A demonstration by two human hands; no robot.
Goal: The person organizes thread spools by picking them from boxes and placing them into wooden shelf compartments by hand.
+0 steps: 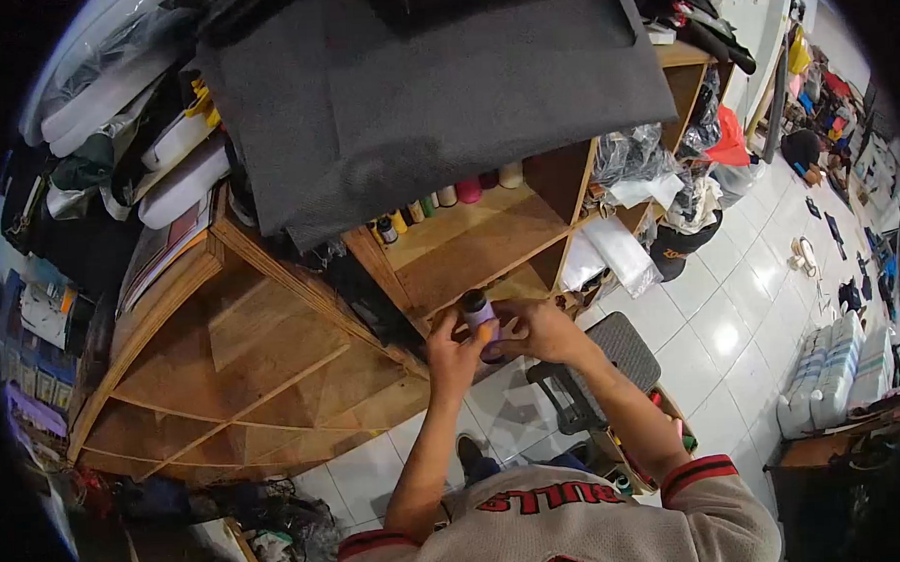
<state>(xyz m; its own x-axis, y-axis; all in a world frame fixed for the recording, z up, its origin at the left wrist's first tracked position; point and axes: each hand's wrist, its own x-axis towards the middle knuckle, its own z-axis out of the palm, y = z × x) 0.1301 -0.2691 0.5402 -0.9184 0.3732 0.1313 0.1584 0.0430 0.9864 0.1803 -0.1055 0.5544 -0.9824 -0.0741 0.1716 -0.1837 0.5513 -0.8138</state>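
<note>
Between my two hands is a small purple bottle [478, 311] with a black top, held upright in front of the shelf. My left hand [454, 348] has its fingers closed on the bottle's left side. From the right, the fingers of my right hand [537, 331] are closed against the same bottle. A small orange patch shows at the bottle's front, between the fingers. Just beyond my hands, a wooden shelf [488, 242] holds a row of small bottles in yellow, pink and cream.
Dark grey cloth [443, 93] drapes over the shelf top. Left stands a curved wooden cabinet [273, 327]. A grey-seated stool [621, 349] is near my right forearm. Plastic bags [629, 156] fill the shelf's right side. White tiled floor [714, 321] lies to the right.
</note>
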